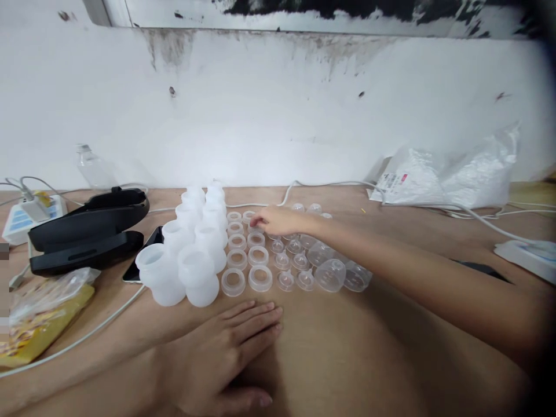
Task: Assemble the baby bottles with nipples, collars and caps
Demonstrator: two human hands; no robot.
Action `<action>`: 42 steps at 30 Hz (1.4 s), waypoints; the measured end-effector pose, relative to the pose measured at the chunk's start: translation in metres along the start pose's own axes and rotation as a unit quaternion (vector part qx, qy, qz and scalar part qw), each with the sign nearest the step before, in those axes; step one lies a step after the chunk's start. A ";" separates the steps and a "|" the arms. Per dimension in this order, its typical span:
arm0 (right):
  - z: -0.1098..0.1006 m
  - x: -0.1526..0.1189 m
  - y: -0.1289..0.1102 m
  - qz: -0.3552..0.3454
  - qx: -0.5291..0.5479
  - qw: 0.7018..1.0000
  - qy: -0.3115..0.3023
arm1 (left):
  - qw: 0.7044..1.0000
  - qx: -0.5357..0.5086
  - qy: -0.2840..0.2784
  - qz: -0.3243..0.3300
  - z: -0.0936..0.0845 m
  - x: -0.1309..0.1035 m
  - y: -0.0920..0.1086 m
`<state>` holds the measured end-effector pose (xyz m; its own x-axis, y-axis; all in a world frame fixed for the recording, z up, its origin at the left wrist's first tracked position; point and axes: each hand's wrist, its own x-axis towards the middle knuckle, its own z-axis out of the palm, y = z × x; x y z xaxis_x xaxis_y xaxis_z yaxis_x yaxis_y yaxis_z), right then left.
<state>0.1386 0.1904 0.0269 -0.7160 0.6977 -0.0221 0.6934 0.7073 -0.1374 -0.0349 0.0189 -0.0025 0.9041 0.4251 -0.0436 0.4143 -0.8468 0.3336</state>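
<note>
My left hand (pixel 234 347) lies flat on the table, palm down and fingers stretched out, in front of the plastic rings. Reaching across to the back of the rows, my right hand (pixel 275 220) has its fingers curled down in a pinch at a translucent plastic ring (pixel 255 229); the fingertips partly hide it. Two columns of screw rings (pixel 260 278) lie there. Left of them stand two columns of frosted white baby bottles (pixel 198 275). To their right sit clear silicone nipples (pixel 285 281) and clear domed caps (pixel 330 275), some hidden by my right forearm.
At left are a black case (pixel 89 226), a phone (pixel 135 267), a yellow snack bag (pixel 52 315), a power strip (pixel 35 214) and a clear bottle (pixel 92 167). A white plastic bag (pixel 447 176) lies back right. White cables (pixel 339 183) run along the wall.
</note>
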 end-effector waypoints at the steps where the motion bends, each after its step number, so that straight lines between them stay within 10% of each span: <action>1: 0.001 -0.001 -0.001 -0.001 -0.002 1.000 0.000 | 1.000 0.001 0.000 0.000 0.000 0.000 0.000; 11: -0.005 -0.007 -0.011 -0.035 -0.021 0.998 0.056 | 1.000 -0.008 -0.011 0.016 -0.001 0.002 0.000; 16: -0.007 -0.091 -0.047 -0.122 -0.007 0.977 0.177 | 1.000 0.003 -0.010 -0.024 0.001 -0.002 -0.002; 23: 0.049 -0.194 -0.052 -0.147 -0.003 0.989 -0.007 | 0.998 0.020 -0.041 -0.030 0.000 -0.003 -0.010; 42: 0.053 -0.189 -0.049 -0.116 0.048 0.992 -0.033 | 0.999 0.019 -0.024 -0.040 0.004 -0.002 -0.009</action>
<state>0.2359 0.0174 -0.0145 -0.8610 0.5067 -0.0429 0.5011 0.8312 -0.2407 -0.0397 0.0242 -0.0088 0.8713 0.4772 -0.1143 0.4886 -0.8225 0.2911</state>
